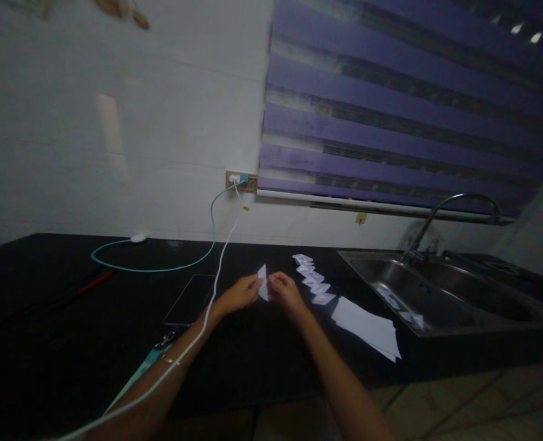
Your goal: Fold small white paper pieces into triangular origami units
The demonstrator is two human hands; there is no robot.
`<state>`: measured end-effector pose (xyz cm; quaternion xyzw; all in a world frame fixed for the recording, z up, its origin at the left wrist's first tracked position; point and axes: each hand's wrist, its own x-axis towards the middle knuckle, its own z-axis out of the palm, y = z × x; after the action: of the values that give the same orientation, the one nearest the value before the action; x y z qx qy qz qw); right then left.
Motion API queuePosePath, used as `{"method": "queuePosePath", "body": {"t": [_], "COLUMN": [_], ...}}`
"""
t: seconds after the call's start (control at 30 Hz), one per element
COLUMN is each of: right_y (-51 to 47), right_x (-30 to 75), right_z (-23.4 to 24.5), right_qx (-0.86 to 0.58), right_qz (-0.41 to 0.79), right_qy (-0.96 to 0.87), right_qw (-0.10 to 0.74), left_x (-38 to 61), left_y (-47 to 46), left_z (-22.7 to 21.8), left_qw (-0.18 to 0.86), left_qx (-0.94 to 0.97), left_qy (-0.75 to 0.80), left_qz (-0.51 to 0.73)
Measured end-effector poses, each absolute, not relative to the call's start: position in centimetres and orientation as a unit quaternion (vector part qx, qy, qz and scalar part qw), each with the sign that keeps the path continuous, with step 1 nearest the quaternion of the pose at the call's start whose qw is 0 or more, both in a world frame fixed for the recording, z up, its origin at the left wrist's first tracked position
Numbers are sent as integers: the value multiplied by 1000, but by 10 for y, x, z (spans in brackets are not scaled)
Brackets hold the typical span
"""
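Both hands meet over the black counter (69,318) and pinch one small folded white paper piece (263,282). My left hand (240,294) holds its left edge, my right hand (284,290) its right edge. Just right of the hands runs a row of several folded white paper pieces (312,278). A stack of flat white paper sheets (368,326) lies beyond them near the sink.
A dark phone (189,300) lies left of my left hand, with a white cable (220,257) running to a wall socket (241,180). A teal cable (161,266) loops on the counter. A steel sink (441,294) with a faucet (455,205) sits at right.
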<state>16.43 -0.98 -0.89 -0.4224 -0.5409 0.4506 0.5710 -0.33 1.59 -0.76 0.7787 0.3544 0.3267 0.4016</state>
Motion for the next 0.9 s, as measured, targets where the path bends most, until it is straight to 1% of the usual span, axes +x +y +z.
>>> {"method": "queuePosePath", "body": {"t": [0.1, 0.17, 0.53, 0.67, 0.83, 0.9], "right_y": [-13, -15, -18, -21, -21, -22], "right_x": [163, 163, 166, 167, 164, 164], "right_z": [-7, -6, 0, 4, 3, 3], "right_qx": [-430, -427, -393, -390, -398, -421], "right_qz": [495, 494, 420, 399, 379, 353], "right_qy": [-530, -549, -613, -647, -665, -664], "right_qw": [538, 521, 541, 520, 507, 508], "left_x": [-3, -3, -1, -2, -4, -4], "left_y": [16, 16, 17, 15, 17, 19], "left_z": [-9, -9, -11, -7, -6, -5], "left_qw": [401, 400, 421, 440, 408, 429], "left_qx": [781, 782, 780, 768, 764, 751], "left_qy": [346, 343, 314, 325, 358, 354], "left_qz": [331, 334, 339, 335, 349, 355]}}
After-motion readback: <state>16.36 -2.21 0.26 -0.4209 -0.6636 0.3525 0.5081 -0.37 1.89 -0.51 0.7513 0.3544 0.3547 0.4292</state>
